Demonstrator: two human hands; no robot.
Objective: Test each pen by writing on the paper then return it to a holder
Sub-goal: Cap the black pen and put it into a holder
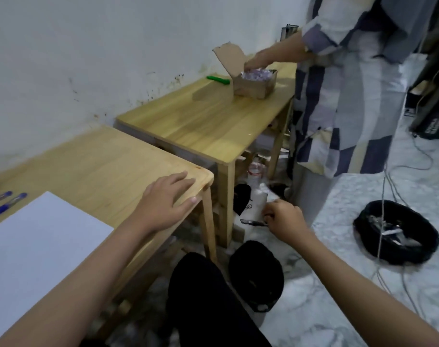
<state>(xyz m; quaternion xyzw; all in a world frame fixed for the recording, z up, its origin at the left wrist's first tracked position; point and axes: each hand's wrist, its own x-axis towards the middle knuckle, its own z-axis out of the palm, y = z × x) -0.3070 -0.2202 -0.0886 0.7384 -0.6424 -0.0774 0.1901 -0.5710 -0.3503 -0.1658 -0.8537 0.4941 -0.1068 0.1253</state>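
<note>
On the near wooden table (93, 156), beside a white wall, lie white paper (38, 236) and 2 blue pens (7, 205). Left hand (163, 201) rests flat, fingers straight; right hand (286, 221) pinches a dark pen (253, 222) above marbled floor

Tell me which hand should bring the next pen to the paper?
Right, probably: the right hand already pinches a dark pen low beside the table. The left hand lies flat on the table corner, near the paper.

No legible text or labels; white marks on the dark case (436, 126) too blurred.
</note>
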